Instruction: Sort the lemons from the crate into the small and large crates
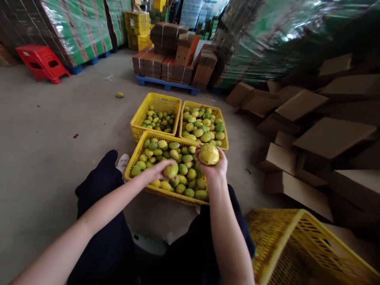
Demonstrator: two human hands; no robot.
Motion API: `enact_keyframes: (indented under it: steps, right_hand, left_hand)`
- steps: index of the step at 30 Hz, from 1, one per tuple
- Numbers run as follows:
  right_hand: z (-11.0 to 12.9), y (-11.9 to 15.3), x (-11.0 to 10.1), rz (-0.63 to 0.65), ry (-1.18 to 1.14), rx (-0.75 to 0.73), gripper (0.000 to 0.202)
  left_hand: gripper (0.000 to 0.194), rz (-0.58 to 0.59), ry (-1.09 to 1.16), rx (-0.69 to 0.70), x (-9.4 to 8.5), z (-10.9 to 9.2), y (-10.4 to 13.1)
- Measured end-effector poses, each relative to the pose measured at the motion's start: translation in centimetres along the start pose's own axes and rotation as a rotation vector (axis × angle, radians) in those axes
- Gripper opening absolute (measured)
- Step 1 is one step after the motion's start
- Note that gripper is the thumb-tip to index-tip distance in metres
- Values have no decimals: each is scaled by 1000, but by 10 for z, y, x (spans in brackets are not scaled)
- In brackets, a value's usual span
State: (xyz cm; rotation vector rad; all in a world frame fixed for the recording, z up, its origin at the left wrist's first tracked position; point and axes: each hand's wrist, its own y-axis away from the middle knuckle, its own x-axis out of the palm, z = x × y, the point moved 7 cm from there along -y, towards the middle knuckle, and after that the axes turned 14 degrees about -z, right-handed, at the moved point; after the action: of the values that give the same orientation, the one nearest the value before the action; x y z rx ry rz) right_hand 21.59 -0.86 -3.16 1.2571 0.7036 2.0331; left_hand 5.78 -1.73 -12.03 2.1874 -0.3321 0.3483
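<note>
My left hand (158, 171) reaches over the front yellow crate (175, 198), its fingers around a green-yellow lemon-like fruit (171, 171). Raised above the same crate's right side, my right hand (216, 168) cups a bigger yellow lemon-like fruit (208, 154) with lumpy skin, palm up. Many oval green and yellow fruits (182, 169) fill the crate below. Behind it stand a back left crate (139, 116), filled lower with small fruits, and a back right crate (226, 136) full of larger ones.
A yellow crate (285, 233) sits close at my right. Cardboard boxes (335, 136) are heaped beyond it. One fruit (119, 95) lies on the floor. Farther off are a red stool (43, 61), a blue pallet (168, 84) with flattened cartons (148, 65), and wrapped stacks (80, 29).
</note>
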Motion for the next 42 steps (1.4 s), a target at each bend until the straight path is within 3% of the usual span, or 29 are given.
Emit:
enact_keyframes:
  steps: [5, 7, 8, 10, 12, 13, 15, 16, 18, 19, 21, 23, 26, 28, 32, 36, 38, 39, 40, 42]
  right_hand:
    - [41, -3, -15, 5, -101, -113, 29]
    - [44, -3, -18, -14, -123, -99, 31]
    - [44, -1, -18, -22, -128, -87, 31]
    - [41, 4, -15, -31, -124, -65, 33]
    - [38, 9, -11, -30, -113, -47, 34]
    - [36, 11, -9, -28, -106, -37, 34]
    - [34, 14, -7, -32, -95, -23, 32]
    - [33, 14, -7, -42, -91, -19, 30]
    - [33, 14, -9, -82, -84, -23, 27]
    - [33, 13, -10, -103, -81, -29, 25]
    - [33, 11, -12, -123, -72, -37, 24]
    - [31, 10, -11, -115, -52, -42, 23]
    - [19, 9, -10, -101, 16, -29, 23]
    - [3, 8, -14, -122, 69, -9, 20]
    - [-43, 5, -34, -139, 209, 133, 12]
    - [-79, -5, -65, -15, 509, 332, 10]
    - [-68, -21, -81, -48, 614, 307, 10]
    - [-52, -33, -87, -89, 723, 220, 10]
    - [-27, -48, -89, -143, 847, 67, 10]
    - [23, -76, -83, -197, 901, -100, 15]
  left_hand:
    - [19, 104, -276, -247, 10, 94, -3]
    - [20, 121, -332, -309, 6, 109, -7]
    - [18, 129, -347, -328, 4, 106, -9]
    - [13, 123, -322, -280, 4, 72, -16]
    - [11, -64, -173, -15, -1, -4, -27]
    - [12, -221, -98, 140, -8, -48, -29]
    - [22, -355, -37, 317, -13, -122, -28]
    - [28, -417, -29, 369, -18, -149, -27]
    - [36, -502, -57, 430, -31, -181, -22]
    - [38, -517, -94, 443, -38, -185, -20]
    - [38, -508, -218, 429, -52, -172, -16]
    - [35, -457, -393, 373, -63, -143, -14]
    - [36, -313, -775, 265, -67, -97, -11]
    - [38, -210, -986, 258, -63, -77, -9]
    - [44, -5, -1424, 502, -48, -58, 1]
    - [45, -98, -1809, 467, -60, -57, 7]
    - [50, -158, -1895, 443, -64, -67, 8]
    - [53, -166, -1900, 445, -63, -73, 9]
    - [56, -162, -1890, 451, -62, -79, 8]
    - [65, -141, -1860, 450, -60, -89, 5]
